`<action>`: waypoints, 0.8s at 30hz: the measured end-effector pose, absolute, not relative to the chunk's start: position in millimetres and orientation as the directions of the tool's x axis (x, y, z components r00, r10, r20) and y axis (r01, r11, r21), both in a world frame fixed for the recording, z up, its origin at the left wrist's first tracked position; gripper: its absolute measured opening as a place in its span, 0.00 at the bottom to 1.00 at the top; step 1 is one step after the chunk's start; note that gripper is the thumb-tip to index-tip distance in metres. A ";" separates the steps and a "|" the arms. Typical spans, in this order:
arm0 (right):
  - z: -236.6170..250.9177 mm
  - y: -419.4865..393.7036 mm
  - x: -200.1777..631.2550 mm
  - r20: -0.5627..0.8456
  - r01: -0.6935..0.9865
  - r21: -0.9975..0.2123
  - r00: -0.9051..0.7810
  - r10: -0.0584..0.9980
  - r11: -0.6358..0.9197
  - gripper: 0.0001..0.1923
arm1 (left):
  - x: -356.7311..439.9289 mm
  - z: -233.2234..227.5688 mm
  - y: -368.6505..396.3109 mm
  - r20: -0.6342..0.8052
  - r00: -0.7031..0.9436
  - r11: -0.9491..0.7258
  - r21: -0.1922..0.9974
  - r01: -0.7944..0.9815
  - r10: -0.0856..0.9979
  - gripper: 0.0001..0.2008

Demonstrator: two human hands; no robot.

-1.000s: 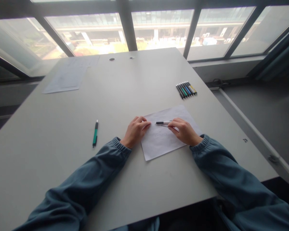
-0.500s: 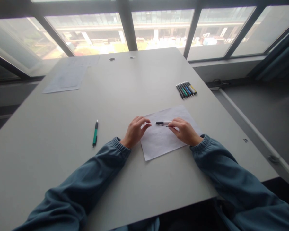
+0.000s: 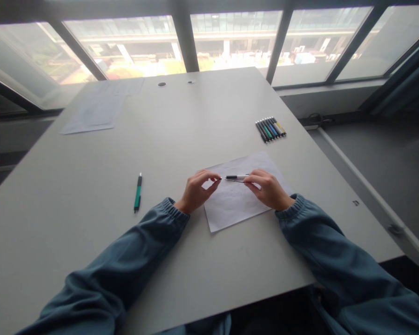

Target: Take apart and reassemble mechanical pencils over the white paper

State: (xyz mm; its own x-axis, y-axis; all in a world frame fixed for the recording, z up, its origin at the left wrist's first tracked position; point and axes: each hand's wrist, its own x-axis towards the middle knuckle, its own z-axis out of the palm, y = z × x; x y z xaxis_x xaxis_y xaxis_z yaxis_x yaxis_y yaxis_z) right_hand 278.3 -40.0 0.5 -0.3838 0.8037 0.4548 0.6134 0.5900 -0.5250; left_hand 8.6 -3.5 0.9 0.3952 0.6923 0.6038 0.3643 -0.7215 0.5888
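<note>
Between the thumb and fingertips of my left hand [image 3: 199, 188] is a small dark piece [image 3: 219, 178], too small to name. My right hand [image 3: 267, 187] pinches a thin pen refill [image 3: 234, 181], whose tip points left toward that piece, a small gap apart. Just behind the refill, a black and white pen barrel [image 3: 232, 177] lies on the white paper [image 3: 232, 209], its right end hidden by my right fingers. Both hands are over the paper. Left of my left hand lies a green and black pen [image 3: 138, 193].
A row of several pens [image 3: 270, 130] lies at the back right of the white table [image 3: 181, 270]. Sheets of paper [image 3: 94, 109] rest at the far left. A small dark mark [image 3: 355, 203] is near the right edge. Windows stand behind the table.
My left fingertips have shifted slightly right, closer to the refill tip, and the dark piece between them now shows. The right hand and the barrel have hardly moved.
</note>
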 end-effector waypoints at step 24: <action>4.2 -44.2 271.6 0.455 0.566 -0.533 -0.434 0.777 0.629 0.08 | 9.8 1.8 -4.8 0.553 0.503 -0.734 0.610 0.298 0.664 0.06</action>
